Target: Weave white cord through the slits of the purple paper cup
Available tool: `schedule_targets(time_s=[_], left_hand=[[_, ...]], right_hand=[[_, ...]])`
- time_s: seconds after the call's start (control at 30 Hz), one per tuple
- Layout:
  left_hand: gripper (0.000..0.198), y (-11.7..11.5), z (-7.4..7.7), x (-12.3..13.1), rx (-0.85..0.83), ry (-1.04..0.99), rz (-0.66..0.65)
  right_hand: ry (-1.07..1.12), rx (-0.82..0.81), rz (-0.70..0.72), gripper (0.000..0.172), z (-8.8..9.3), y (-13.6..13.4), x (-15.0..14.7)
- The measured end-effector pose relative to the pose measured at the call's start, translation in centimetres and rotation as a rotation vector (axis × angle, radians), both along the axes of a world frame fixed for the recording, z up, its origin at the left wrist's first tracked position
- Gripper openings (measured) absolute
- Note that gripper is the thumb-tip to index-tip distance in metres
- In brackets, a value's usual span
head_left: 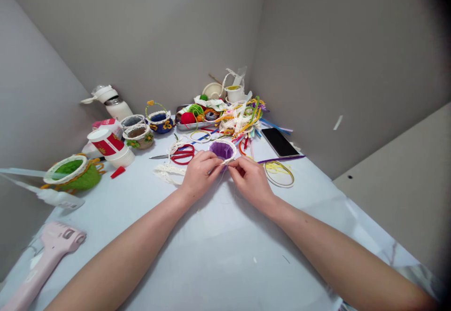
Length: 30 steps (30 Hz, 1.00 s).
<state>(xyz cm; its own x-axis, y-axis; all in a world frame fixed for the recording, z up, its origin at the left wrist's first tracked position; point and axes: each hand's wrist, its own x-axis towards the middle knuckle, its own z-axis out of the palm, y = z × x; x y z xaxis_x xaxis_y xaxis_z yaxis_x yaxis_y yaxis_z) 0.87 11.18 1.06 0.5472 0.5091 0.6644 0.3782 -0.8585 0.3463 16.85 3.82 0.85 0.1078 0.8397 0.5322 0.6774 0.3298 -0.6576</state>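
Observation:
A small purple yarn basket [221, 150] with white lace trim [230, 143] around its rim stands upright at the middle of the table. At the rim's near side, my left hand [201, 170] pinches the trim between thumb and fingers. My right hand [251, 179] pinches the same edge from the right, its fingertips nearly meeting the left ones. Thin loose threads hang below the fingertips. The basket's lower front is hidden behind my hands. Left of it lie red-handled scissors [183, 154] and a loose strip of lace [169, 174].
Finished little baskets, the green one [82, 174] and blue one [160, 122], stand left near paper cups [107, 144]. A pink glue gun [52, 250] lies front left. Behind are a yarn tray [179, 126] and a ribbon heap [239, 118]. A phone [280, 143] and hoop [291, 179] lie right.

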Motion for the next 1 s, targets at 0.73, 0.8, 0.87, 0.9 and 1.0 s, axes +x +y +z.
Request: schedule_targets(time_s=[0.73, 0.8, 0.87, 0.9, 1.0], left_hand=[[0.011, -0.3, -0.4, 0.4, -0.024, -0.031, -0.004], [0.011, -0.2, -0.4, 0.3, -0.037, -0.03, 0.004], [0.012, -0.1, -0.3, 0.3, -0.045, -0.036, 0.015], [0.012, 0.0, -0.3, 0.3, -0.048, -0.041, 0.016], [0.014, 0.3, -0.5, 0.2, -0.052, -0.059, 0.006]], right_hand=[[0.606, -0.253, 0.023, 0.033, -0.6, 1.4, -0.5], [0.599, -0.272, 0.065, 0.035, -0.4, 1.5, -0.1], [0.42, -0.216, 0.044, 0.028, 0.3, 1.5, 0.6], [0.288, -0.165, 0.015, 0.022, 0.9, 1.5, 1.0], [-0.076, -0.077, -0.051, 0.015, 2.7, 2.1, 2.1]])
